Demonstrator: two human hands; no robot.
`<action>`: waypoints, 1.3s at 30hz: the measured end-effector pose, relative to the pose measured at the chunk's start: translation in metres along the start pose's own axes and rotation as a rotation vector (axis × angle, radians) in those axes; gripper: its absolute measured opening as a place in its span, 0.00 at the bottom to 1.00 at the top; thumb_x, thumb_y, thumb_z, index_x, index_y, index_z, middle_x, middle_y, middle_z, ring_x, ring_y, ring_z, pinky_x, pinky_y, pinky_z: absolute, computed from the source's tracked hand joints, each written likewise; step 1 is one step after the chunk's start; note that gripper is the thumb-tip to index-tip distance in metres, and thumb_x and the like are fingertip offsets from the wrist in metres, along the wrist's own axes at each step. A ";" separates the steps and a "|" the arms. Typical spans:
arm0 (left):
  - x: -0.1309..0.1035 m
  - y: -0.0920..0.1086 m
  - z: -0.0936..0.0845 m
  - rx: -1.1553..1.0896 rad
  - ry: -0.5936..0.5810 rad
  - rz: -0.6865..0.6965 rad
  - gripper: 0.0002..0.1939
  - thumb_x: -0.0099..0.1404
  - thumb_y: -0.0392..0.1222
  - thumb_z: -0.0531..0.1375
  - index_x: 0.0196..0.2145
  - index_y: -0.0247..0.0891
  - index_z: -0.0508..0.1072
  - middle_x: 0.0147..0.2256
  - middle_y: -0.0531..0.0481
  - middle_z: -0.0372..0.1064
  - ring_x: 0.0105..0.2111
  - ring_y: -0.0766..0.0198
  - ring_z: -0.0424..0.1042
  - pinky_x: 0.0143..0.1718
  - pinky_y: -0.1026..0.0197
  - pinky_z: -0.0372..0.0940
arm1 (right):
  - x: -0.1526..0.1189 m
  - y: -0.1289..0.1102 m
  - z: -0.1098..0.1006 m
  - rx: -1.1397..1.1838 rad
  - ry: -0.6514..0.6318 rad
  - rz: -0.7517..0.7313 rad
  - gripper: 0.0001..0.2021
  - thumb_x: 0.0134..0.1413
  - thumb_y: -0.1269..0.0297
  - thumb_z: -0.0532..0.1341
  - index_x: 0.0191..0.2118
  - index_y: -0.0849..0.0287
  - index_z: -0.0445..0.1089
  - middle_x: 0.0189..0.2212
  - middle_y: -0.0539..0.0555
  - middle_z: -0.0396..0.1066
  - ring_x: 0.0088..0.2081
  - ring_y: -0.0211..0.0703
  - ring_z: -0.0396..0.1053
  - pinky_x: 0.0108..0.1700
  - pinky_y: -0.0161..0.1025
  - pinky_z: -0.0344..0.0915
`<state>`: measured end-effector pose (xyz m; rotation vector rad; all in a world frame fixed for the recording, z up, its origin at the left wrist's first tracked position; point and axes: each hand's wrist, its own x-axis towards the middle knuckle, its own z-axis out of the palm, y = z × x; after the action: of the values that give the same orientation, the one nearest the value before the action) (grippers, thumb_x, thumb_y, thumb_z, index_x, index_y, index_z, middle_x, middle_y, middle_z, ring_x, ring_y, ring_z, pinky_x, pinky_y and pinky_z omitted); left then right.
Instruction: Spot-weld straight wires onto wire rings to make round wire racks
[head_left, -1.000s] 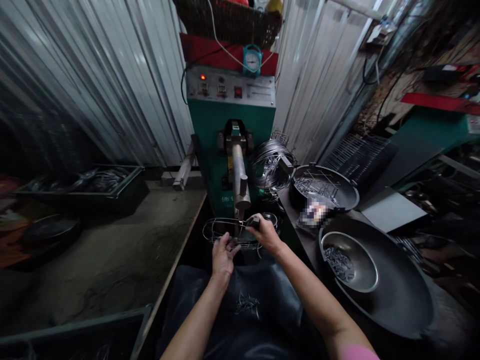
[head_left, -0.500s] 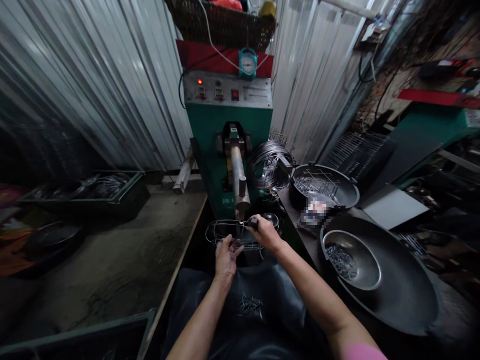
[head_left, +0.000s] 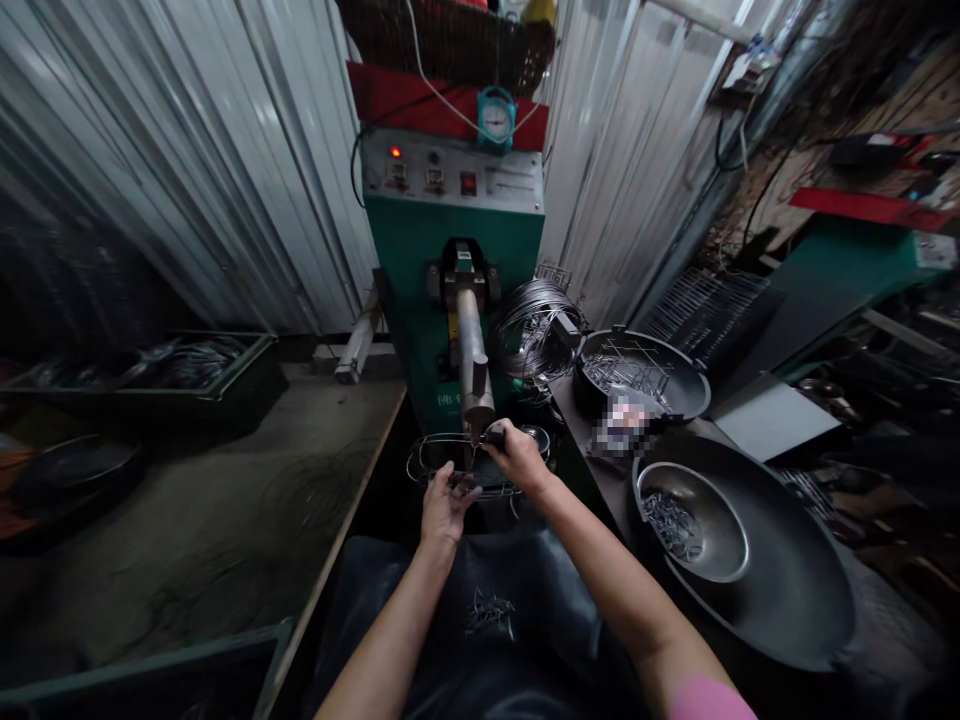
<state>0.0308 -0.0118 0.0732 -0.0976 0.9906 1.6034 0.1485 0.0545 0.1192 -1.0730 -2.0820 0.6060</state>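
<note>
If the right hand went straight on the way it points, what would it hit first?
Probably the metal arm, near its lower tip: the right hand and the dark piece it holds point that way, though depth is unclear.

I count two hands of my own, left hand (head_left: pixel 441 515) and right hand (head_left: pixel 521 460), and one wire frame (head_left: pixel 441 438). I see two green machines (head_left: pixel 409 240) (head_left: pixel 847 265), one round dial (head_left: pixel 496 120), one lit red lamp (head_left: pixel 395 152), one wire coil (head_left: pixel 525 318), one metal bowl (head_left: pixel 724 530), one white sheet (head_left: pixel 776 415), two black pans (head_left: pixel 690 378) (head_left: pixel 799 565) to my right and two bins (head_left: pixel 251 388) (head_left: pixel 150 664) to my left. The small wire bits (head_left: pixel 489 610) I can't number.
</note>
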 end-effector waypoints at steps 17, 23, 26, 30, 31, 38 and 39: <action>-0.037 -0.048 -0.010 0.938 -0.028 0.673 0.26 0.37 0.45 0.71 0.37 0.43 0.72 0.45 0.39 0.63 0.55 0.42 0.52 0.55 0.47 0.46 | -0.074 0.060 -0.015 0.775 0.382 0.432 0.14 0.39 0.58 0.65 0.33 0.58 0.66 0.35 0.54 0.74 0.39 0.46 0.71 0.46 0.46 0.65; -0.029 -0.055 -0.003 1.066 -0.054 0.861 0.25 0.39 0.45 0.70 0.37 0.41 0.70 0.49 0.39 0.59 0.57 0.43 0.48 0.55 0.46 0.45 | -0.068 0.063 -0.014 0.715 0.256 0.341 0.11 0.41 0.60 0.65 0.32 0.58 0.67 0.38 0.54 0.73 0.41 0.44 0.70 0.48 0.43 0.63; -0.019 -0.060 0.003 0.931 -0.053 0.849 0.23 0.37 0.40 0.71 0.32 0.40 0.67 0.40 0.42 0.63 0.52 0.47 0.55 0.52 0.48 0.51 | -0.062 0.061 -0.016 0.642 0.251 0.333 0.10 0.41 0.59 0.65 0.30 0.59 0.69 0.32 0.53 0.72 0.36 0.42 0.70 0.43 0.41 0.65; -0.012 -0.058 0.001 0.814 -0.038 0.780 0.22 0.34 0.37 0.71 0.25 0.41 0.65 0.30 0.49 0.60 0.43 0.51 0.62 0.50 0.51 0.54 | -0.060 0.045 -0.020 0.533 0.223 0.238 0.09 0.44 0.59 0.63 0.30 0.58 0.69 0.28 0.51 0.71 0.33 0.42 0.69 0.39 0.39 0.65; -0.012 -0.056 -0.002 0.801 -0.040 0.767 0.21 0.34 0.37 0.71 0.25 0.41 0.65 0.29 0.50 0.60 0.42 0.52 0.63 0.49 0.53 0.55 | -0.060 0.040 -0.020 0.488 0.203 0.205 0.09 0.45 0.59 0.63 0.31 0.58 0.69 0.28 0.51 0.71 0.32 0.41 0.68 0.39 0.39 0.65; -0.012 -0.035 -0.018 0.859 0.024 0.818 0.20 0.38 0.41 0.71 0.26 0.42 0.64 0.27 0.53 0.60 0.33 0.60 0.63 0.43 0.60 0.57 | -0.043 0.013 -0.003 0.336 0.153 0.139 0.08 0.46 0.61 0.61 0.33 0.57 0.68 0.29 0.51 0.70 0.32 0.42 0.67 0.37 0.37 0.63; -0.010 -0.032 -0.018 0.853 0.029 0.820 0.20 0.38 0.42 0.70 0.26 0.42 0.64 0.27 0.54 0.60 0.32 0.61 0.63 0.43 0.60 0.57 | -0.039 0.011 -0.001 0.342 0.150 0.143 0.08 0.46 0.61 0.61 0.33 0.58 0.67 0.29 0.51 0.70 0.32 0.41 0.67 0.37 0.37 0.63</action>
<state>0.0531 -0.0322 0.0502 0.9785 1.7957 1.7210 0.1706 0.0281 0.0984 -1.0368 -1.7066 0.8878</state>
